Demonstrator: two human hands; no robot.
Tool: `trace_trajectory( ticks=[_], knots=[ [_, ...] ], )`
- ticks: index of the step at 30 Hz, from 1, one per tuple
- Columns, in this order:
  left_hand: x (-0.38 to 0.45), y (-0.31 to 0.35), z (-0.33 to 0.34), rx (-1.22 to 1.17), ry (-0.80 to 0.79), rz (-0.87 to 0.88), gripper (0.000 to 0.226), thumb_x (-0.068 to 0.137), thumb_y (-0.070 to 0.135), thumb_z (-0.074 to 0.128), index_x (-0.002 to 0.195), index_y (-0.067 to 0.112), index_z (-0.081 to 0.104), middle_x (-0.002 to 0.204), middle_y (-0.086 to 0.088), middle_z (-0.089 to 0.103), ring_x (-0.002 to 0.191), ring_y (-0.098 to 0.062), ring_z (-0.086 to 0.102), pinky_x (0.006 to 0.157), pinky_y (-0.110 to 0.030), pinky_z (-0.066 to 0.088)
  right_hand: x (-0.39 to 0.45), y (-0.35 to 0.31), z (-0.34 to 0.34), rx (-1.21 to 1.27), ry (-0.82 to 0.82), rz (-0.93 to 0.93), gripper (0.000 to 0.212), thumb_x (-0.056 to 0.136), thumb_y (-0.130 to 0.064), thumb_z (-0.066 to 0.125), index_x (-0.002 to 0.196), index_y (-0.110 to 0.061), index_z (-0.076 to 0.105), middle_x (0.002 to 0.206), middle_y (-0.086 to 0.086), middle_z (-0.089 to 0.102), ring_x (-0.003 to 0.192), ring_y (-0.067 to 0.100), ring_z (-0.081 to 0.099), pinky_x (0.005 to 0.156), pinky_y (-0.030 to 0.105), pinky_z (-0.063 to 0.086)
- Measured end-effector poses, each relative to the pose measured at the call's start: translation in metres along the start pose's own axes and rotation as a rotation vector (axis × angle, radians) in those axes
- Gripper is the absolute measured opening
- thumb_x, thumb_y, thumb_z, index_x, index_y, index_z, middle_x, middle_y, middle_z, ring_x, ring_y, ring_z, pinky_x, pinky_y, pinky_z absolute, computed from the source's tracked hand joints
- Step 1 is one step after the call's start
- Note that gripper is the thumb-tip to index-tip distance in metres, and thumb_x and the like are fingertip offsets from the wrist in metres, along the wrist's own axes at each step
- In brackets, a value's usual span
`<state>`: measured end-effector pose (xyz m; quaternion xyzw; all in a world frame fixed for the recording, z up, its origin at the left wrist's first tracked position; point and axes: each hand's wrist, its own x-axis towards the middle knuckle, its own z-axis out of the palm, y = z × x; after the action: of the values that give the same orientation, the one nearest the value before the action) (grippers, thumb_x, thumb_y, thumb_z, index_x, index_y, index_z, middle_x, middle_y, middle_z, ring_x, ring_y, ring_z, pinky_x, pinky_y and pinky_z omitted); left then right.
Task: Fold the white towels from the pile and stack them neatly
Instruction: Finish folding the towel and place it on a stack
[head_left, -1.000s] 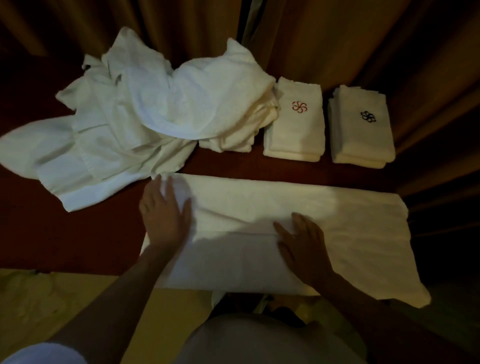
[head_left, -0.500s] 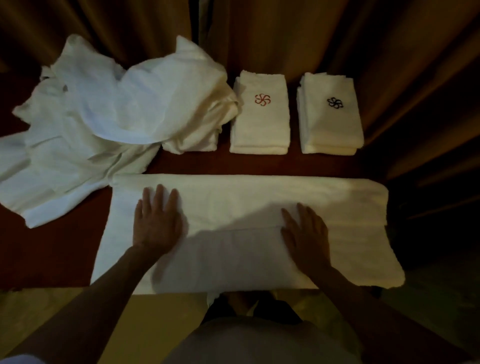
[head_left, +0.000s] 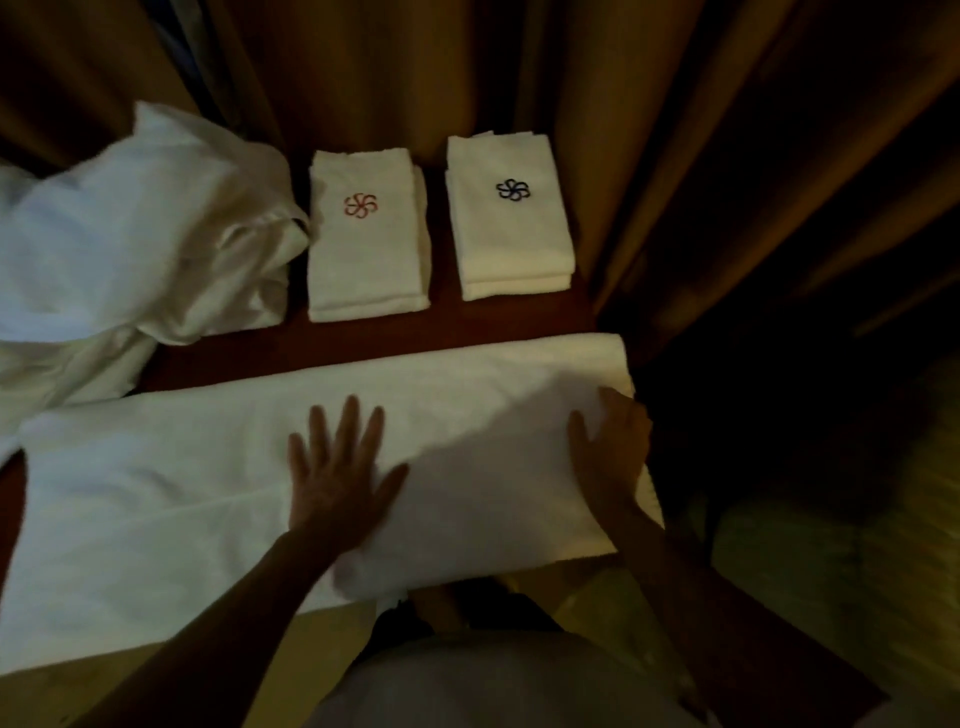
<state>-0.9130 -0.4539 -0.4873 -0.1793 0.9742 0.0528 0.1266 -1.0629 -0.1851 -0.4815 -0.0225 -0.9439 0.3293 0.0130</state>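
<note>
Long towel (head_left: 208, 493): lay spread lengthwise across the near edge of the dark red desk (head_left: 363, 343), right end at the desk's corner.
Left hand (head_left: 337, 478): pressed flat on the towel's middle, fingers straight and spread.
Right hand (head_left: 613, 457): rested on the towel's right end, fingers bent at the edge; grip unclear.
Unfolded pile (head_left: 130, 249): heaped far left.
Red-emblem stack (head_left: 363, 244), blue-emblem stack (head_left: 509, 218): side by side behind, apart.

A long towel (head_left: 208, 493) lies across the near table (head_left: 441, 332); behind it, pile (head_left: 130, 234) far left, two folded stacks (head_left: 363, 260) (head_left: 511, 228) right.
</note>
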Motion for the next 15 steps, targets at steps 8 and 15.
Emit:
trace_trajectory(
  ticks=[8,15],
  knots=[
    [-0.005,-0.017,-0.022,-0.005,-0.037,-0.109,0.079,0.092,0.067,0.027,0.157,0.025,0.015,0.166,-0.009,0.006,0.15,-0.043,0.002,0.117,-0.059,0.014,0.029,-0.002,-0.01,-0.089,-0.082,0.147,0.037,0.091,-0.027,0.065,0.12,-0.004,0.058,0.127,0.019,0.049,0.117,0.037,0.048,0.089,0.042,0.043],
    [0.02,0.071,-0.043,0.132,0.2,0.271,0.036,0.086,0.03,0.057,0.115,0.01,0.064,0.105,-0.013,0.062,0.084,-0.034,0.061,0.056,-0.039,0.053,0.032,-0.003,-0.011,0.036,-0.118,0.122,0.034,0.093,-0.02,0.062,0.123,-0.006,0.056,0.123,0.017,0.059,0.111,0.034,0.058,0.085,0.037,0.046]
  ],
)
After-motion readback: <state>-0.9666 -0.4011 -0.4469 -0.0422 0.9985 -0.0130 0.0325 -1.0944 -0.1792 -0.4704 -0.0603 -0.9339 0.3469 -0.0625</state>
